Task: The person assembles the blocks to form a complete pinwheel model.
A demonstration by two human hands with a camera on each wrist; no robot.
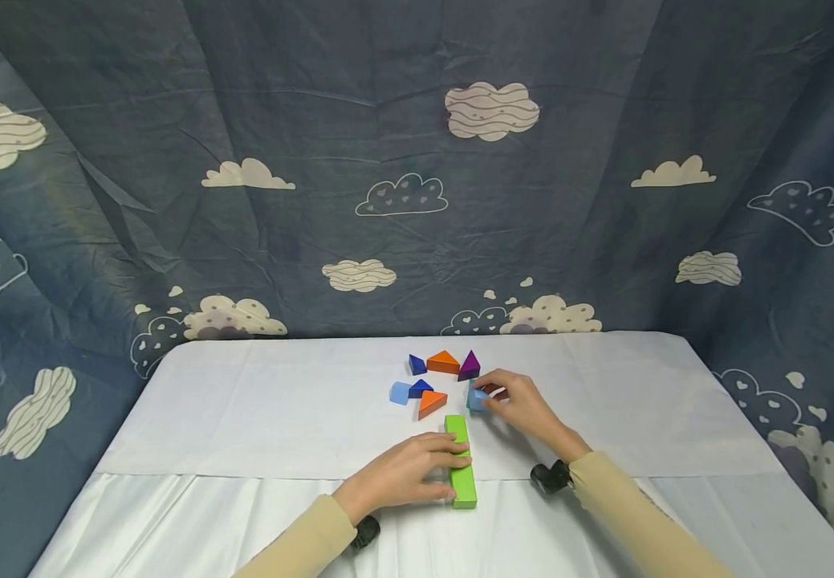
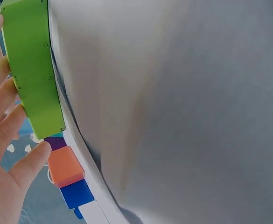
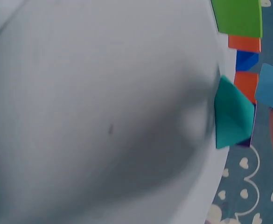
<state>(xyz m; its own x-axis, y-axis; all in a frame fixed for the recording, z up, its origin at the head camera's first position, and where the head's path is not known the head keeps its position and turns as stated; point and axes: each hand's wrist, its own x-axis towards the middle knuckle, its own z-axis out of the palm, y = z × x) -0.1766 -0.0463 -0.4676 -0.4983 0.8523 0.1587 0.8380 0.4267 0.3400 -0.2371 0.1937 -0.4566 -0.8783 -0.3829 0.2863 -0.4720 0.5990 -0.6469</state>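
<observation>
My left hand [image 1: 411, 470] rests with extended fingers on a long green block [image 1: 463, 486], which lies lengthwise near the front of the table. In the left wrist view its fingers touch one side of the green block. To the right and farther back, my right hand [image 1: 525, 405] pinches a light blue block [image 3: 270, 86] between thumb and fingers. Right by it stands a teal block [image 3: 232, 114] with a slanted face, partly covered by the light blue one in the head view.
Behind lie an orange triangular block [image 1: 442, 363], a purple pyramid-like block [image 1: 469, 367] and a dark blue block [image 1: 417, 365]. Closer in are another light blue block [image 1: 399, 392], a dark blue triangle [image 1: 420, 389] and an orange triangle [image 1: 432, 404]. A cloud-print curtain [image 1: 402, 96] hangs behind the white table.
</observation>
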